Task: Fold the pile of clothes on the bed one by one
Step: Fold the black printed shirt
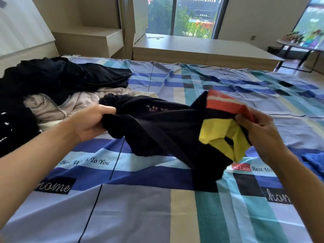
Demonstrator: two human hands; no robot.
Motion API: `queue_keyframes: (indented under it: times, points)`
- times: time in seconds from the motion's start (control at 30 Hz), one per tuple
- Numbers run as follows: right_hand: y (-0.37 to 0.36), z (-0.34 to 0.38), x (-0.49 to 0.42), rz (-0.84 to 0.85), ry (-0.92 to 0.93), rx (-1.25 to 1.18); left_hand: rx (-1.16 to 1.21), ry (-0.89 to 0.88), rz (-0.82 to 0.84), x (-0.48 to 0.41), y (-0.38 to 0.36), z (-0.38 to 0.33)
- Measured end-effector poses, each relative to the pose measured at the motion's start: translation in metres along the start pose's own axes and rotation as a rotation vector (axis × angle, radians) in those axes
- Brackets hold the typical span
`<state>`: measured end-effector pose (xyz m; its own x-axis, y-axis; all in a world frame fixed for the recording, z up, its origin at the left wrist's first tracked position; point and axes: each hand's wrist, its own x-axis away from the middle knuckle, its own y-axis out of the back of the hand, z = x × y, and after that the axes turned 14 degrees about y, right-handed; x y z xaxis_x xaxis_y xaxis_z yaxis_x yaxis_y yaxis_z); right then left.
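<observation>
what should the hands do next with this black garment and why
Probably draw the left hand and right hand apart and lay the black garment flat on the bedsheet. The left grips a bunched end, the right pinches the red-and-yellow end, and the middle hangs crumpled.

Blue cloth [313, 162] cut off at right edge, print [156, 108] on black garment [166, 127] blurred (unreadable)

Bright daylight enters through the far window [187, 16]; soft shadows fall on the bed [140, 207]; edges bow, and the right side blurs slightly.
</observation>
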<state>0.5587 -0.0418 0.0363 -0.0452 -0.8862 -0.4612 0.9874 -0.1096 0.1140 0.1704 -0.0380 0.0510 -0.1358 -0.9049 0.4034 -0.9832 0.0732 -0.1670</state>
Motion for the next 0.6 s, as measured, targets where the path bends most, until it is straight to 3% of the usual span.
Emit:
queue_keyframes:
  times: [0.17,0.3,0.4,0.47,0.53,0.6]
  points:
    - [0.035,-0.030,-0.014,-0.418,-0.202,-0.129,-0.129,-0.041,-0.087,-0.002,0.040,0.001]
    - [0.065,-0.046,-0.008,-0.632,-0.373,-0.003,-0.239,0.037,-0.136,0.000,0.079,0.004]
    - [0.081,-0.067,-0.007,-0.677,-0.457,-0.037,-0.453,0.070,-0.247,0.000,0.091,0.010]
    - [0.080,-0.074,-0.009,-0.649,-0.432,0.133,-0.789,0.055,-0.394,-0.003,0.091,0.016]
    - [0.068,-0.067,-0.011,-0.653,-0.335,0.365,-1.122,0.052,-0.500,-0.005,0.084,0.021]
    - [0.044,-0.045,-0.008,-0.584,-0.144,0.426,-1.268,-0.025,-0.521,-0.010,0.070,0.026]
